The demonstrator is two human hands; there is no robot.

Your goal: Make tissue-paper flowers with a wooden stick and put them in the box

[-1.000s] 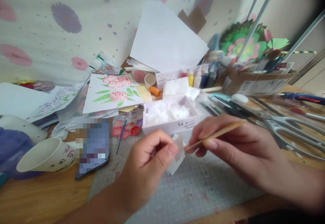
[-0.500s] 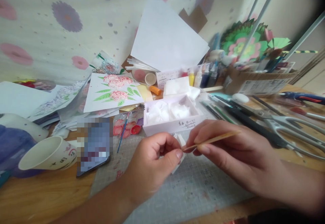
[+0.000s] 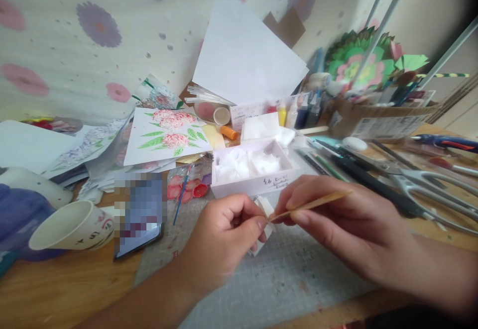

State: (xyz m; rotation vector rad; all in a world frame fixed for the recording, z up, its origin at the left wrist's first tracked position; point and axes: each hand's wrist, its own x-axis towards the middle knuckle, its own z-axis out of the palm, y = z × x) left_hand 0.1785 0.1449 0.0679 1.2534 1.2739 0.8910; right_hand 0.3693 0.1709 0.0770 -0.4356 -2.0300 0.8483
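The stick you are using is thin, flat and tan, tapering towards its left tip and slightly blurred. Just beyond your fingertips shows a small piece of white paper, pale and partly covered, so you cannot make out its full shape.

Your right hand grasps the stick between thumb and fingers, with the other fingers bent beneath. Your left hand is curled in, thumb and forefinger brought together; you cannot tell whether anything sits pinched between them.

The stick slants across the front of your right hand, its right end raised and its left tip reaching your left thumb and forefinger, at or very near touching. The white paper lies between your two hands, partly behind the left fingers, over the grey mat on the worktop. On the far side of your hands stands a white box filled with white tissue; to the left are a phone and a tilted paper cup.
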